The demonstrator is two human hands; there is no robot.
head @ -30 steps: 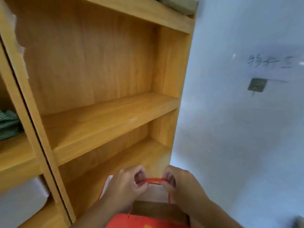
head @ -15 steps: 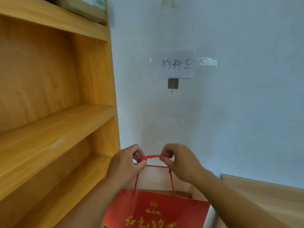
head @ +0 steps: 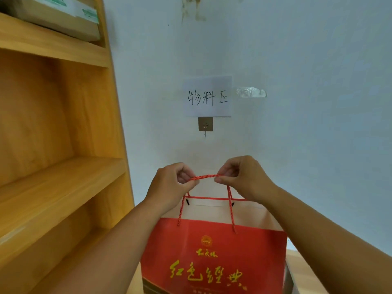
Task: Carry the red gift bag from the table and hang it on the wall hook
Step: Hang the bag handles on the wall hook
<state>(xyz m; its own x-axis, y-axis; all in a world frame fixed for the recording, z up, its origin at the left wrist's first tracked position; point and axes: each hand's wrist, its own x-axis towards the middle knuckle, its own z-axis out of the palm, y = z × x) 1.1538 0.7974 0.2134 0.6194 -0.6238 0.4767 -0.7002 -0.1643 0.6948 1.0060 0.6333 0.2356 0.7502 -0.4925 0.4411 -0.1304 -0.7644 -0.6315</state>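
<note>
The red gift bag (head: 214, 257) with gold lettering hangs in front of me, low in the middle of the view. Its red rope handles (head: 205, 177) are stretched level between my two hands. My left hand (head: 169, 185) pinches the left end of the rope and my right hand (head: 244, 177) pinches the right end. The wall hook (head: 205, 124), a small square metal plate with a thin hook below it, sits on the white wall straight above the rope, a short gap away.
A paper label (head: 207, 96) with handwritten characters is stuck just above the hook, and a scrap of clear tape (head: 251, 92) sits to its right. A wooden shelf unit (head: 61, 166) fills the left side, with a cardboard box (head: 63, 15) on top. A wooden surface (head: 301, 268) shows at lower right.
The view has swung right from the shelves to face the wall and hook. Both hands have lifted the bag's handles higher, closer under the hook.
</note>
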